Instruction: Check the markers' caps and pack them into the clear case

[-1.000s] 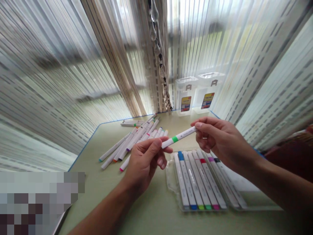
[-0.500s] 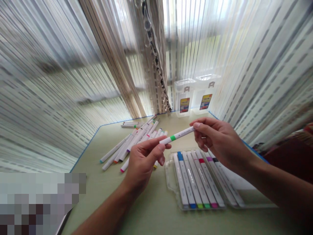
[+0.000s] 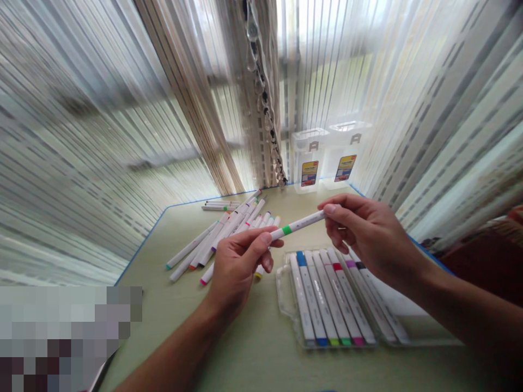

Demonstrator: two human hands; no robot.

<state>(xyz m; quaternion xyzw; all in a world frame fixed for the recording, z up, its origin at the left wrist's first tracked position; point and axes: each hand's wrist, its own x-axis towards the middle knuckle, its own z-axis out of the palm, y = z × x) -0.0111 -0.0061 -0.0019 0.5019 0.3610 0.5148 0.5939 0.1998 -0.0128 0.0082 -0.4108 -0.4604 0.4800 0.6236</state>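
Between my two hands is a white marker (image 3: 304,221) with a green band, tilted up toward the right above the table. My left hand (image 3: 241,264) pinches its lower left end between thumb and fingers. At the upper right end, the thumb and fingertips of my right hand (image 3: 357,226) are closed on it. Below my right hand lies a clear plastic case (image 3: 286,296) with several white markers (image 3: 322,299) side by side, their ends in blue, green and pink. Behind my left hand, a loose pile of white markers (image 3: 232,226) with coloured ends is partly hidden.
Two clear plastic boxes (image 3: 307,147) with yellow labels stand at the table's back corner. String curtains (image 3: 183,109) and a beaded strand hang behind the green table (image 3: 180,348). A dark red object (image 3: 486,261) is at the right. The lower left is pixelated.
My left hand has shifted slightly along the marker and now covers more of its lower end. My right hand stays almost still. The view has moved a little.
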